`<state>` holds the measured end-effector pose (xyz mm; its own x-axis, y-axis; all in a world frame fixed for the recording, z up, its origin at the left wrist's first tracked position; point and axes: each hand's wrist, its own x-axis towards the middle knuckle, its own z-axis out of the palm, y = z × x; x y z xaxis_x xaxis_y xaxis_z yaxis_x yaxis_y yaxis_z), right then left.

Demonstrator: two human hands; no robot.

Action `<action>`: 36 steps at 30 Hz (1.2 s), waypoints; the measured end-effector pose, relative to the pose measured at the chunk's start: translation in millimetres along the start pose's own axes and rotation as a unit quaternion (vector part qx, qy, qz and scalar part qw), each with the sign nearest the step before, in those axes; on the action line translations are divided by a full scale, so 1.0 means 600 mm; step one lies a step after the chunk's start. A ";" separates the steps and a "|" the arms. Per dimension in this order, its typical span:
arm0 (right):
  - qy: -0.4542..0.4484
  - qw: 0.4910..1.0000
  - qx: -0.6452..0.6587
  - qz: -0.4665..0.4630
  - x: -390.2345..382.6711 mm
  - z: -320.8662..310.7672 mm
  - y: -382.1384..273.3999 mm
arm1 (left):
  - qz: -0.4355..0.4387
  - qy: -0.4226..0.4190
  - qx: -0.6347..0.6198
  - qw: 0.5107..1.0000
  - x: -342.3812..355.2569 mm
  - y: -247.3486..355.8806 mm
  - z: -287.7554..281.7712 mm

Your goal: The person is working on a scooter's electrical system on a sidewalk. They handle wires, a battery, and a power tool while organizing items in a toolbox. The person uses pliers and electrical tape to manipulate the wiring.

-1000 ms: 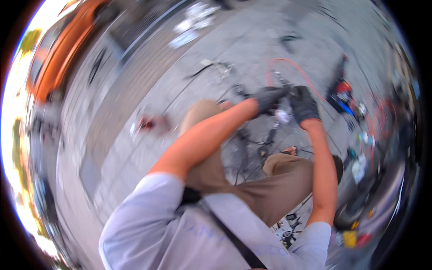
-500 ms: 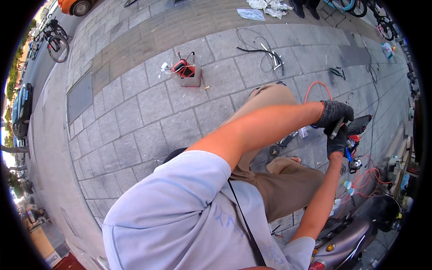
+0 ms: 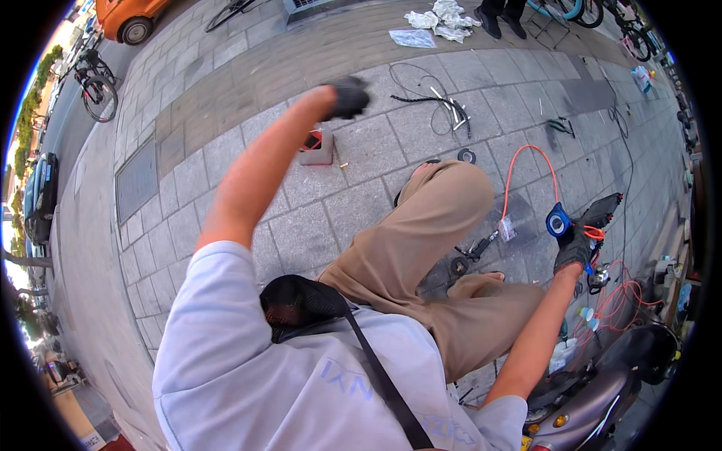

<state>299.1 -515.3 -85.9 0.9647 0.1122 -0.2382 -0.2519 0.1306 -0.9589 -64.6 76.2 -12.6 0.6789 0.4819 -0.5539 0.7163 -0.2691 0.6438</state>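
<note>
My left hand, in a dark glove, is raised on an outstretched arm above the grey box with red and black things in it. Motion smears its fingers, so I cannot tell whether they are closed. At the right, my gloved right hand is closed around a black device. A round blue-rimmed piece with a dark centre sits against that hand; whether the two parts are joined is unclear. An orange hose arches from beside the round piece down to a black tool on the paving.
Beyond my knees lie a black cord, white sticks and green-handled pliers. White cloths and a person's shoes are farther off. A scooter stands lower right, near coiled orange hose.
My left hand has left the right one and swung up and left over the box. The blue-rimmed piece now shows at my right hand, which stays in nearly the same place.
</note>
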 end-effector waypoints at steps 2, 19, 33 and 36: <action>0.009 0.999 -0.049 0.008 -0.013 -0.003 0.006 | -0.077 0.043 -0.049 0.995 -0.002 -0.115 -0.041; -0.051 0.586 -0.727 -0.354 -0.055 -0.052 -0.021 | -0.157 0.050 0.203 0.965 0.073 -0.334 -0.070; 0.029 0.815 -0.557 -0.157 -0.141 0.046 -0.070 | 0.088 0.105 -0.047 0.989 0.092 -0.081 -0.034; 0.054 0.927 -0.371 -0.020 -0.160 0.089 -0.101 | 0.201 0.111 -0.041 0.972 0.048 0.075 0.021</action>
<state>217.8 -481.1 3.1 0.9842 0.0168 -0.1763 -0.1333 -0.5851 -0.8000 -11.0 67.6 -6.0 0.8432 0.5225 -0.1264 0.3782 -0.4096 0.8302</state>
